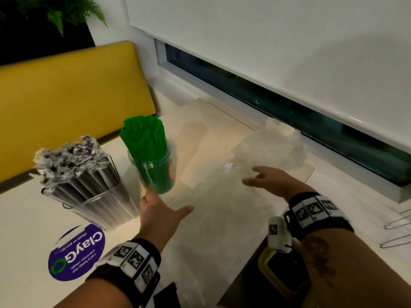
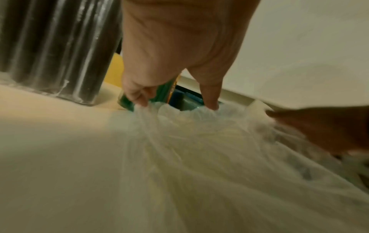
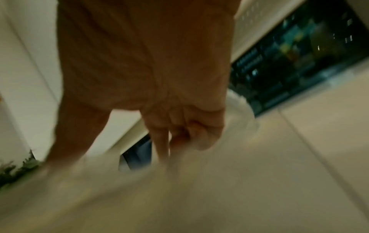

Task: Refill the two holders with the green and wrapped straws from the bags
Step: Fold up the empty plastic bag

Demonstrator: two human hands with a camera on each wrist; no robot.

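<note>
From the head camera we look down on a pale table [image 1: 26,218] with a yellow seat back [image 1: 66,90] behind it. At the left stands a clear holder [image 1: 104,205] packed with wrapped straws [image 1: 73,165], dark tubes with crinkled wrapper ends on top. Just to its right stands a clear cup holder [image 1: 153,172] full of green straws [image 1: 144,134]. A thin clear plastic bag [image 1: 218,210] lies flat across the table in front of us, and a second crumpled clear bag [image 1: 275,145] sits beyond it by the window [image 1: 289,107]. Our left hand [image 1: 160,214] rests on the flat bag's left edge, close to the base of the green cup, thumb spread wide. Our right hand [image 1: 269,178] rests on the bag's far right part, fingers extended. A purple round sticker [image 1: 75,254] lies on the table near us, and wire loops [image 1: 398,230] show at the right edge. From the left wrist camera, our left hand [image 2: 175,52] pinches the gathered bag [image 2: 199,157] film between its fingertips [image 2: 139,100] and thumb, with the wrapped straws' holder [image 2: 55,47] beside it and our right hand [image 2: 323,129] at the side. From the right wrist camera the picture is blurred; our right hand [image 3: 151,71] has its fingers [image 3: 163,141] bent down onto the bag [image 3: 179,197], but we cannot tell whether they grip it.
</note>
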